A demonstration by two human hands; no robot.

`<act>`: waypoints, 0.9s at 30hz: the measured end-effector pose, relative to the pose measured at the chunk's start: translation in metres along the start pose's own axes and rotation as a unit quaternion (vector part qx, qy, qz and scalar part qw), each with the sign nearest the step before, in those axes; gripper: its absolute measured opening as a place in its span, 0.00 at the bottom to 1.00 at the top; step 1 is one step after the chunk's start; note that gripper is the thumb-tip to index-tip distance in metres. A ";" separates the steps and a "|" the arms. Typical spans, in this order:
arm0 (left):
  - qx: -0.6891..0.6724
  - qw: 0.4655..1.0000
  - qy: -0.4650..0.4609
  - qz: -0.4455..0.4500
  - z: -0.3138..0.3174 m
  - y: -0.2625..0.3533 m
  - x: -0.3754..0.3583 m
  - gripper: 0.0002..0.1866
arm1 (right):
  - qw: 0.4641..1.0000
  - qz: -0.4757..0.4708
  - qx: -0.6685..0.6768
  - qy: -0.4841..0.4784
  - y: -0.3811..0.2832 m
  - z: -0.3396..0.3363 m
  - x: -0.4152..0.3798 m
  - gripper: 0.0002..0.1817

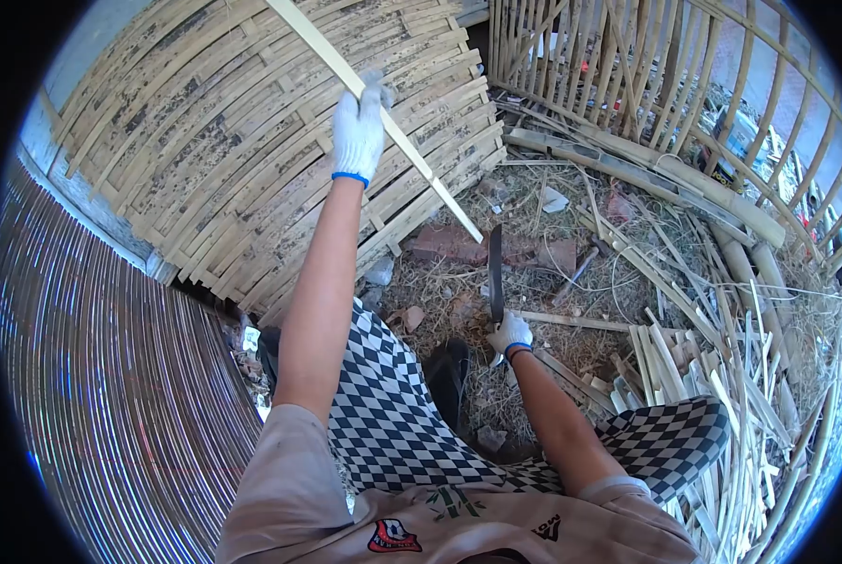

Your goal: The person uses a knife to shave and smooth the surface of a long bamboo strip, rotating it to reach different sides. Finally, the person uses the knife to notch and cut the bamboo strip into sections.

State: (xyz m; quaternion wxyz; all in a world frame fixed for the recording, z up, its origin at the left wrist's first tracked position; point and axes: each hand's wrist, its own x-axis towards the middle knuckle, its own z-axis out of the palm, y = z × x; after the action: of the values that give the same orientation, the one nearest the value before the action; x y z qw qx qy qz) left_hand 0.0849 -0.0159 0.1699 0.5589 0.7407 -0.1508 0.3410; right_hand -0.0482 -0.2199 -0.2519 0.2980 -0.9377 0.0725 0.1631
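Observation:
My left hand (359,127), in a white knit glove with a blue cuff, is closed around a long pale bamboo strip (408,148). The strip slants from the top of the view down to the right, its lower end near the blade tip. In my right hand (510,335), also gloved, is the handle of a machete (496,273). Its dark blade points up, away from me. A small gap seems to lie between the blade and the strip's end. Behind my left hand stands a woven bamboo panel (251,141).
Several split bamboo strips (670,367) are piled at my right. Bricks (440,242) and dry straw cover the ground ahead. A bamboo fence (599,70) stands at the back, with thick bamboo poles (665,174) along its foot. Corrugated sheeting (120,376) lies at left.

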 end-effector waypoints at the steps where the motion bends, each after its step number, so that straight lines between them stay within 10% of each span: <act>1: 0.028 1.000 -0.005 -0.012 -0.003 -0.004 -0.001 0.17 | 1.000 0.004 -0.008 -0.005 0.002 0.005 0.000 0.36; 13: 0.280 0.942 -0.168 -0.079 -0.040 -0.045 0.014 0.22 | 0.952 -0.016 0.299 -0.068 0.037 0.035 0.059 0.24; 18: 0.315 0.920 -0.233 0.010 -0.038 -0.022 0.013 0.26 | 0.905 0.067 0.405 -0.109 -0.037 -0.061 0.002 0.23; 27: 0.210 0.945 -0.232 -0.098 -0.024 -0.008 0.026 0.22 | 0.905 -0.096 0.412 0.042 -0.128 -0.125 -0.029 0.12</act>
State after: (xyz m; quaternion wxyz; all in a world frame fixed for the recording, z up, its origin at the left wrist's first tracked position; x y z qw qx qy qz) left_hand 0.1001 0.0133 0.1853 0.3703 0.9112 -0.1281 0.1272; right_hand -0.0126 -0.1883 -0.0771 0.6689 -0.7396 0.0558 0.0498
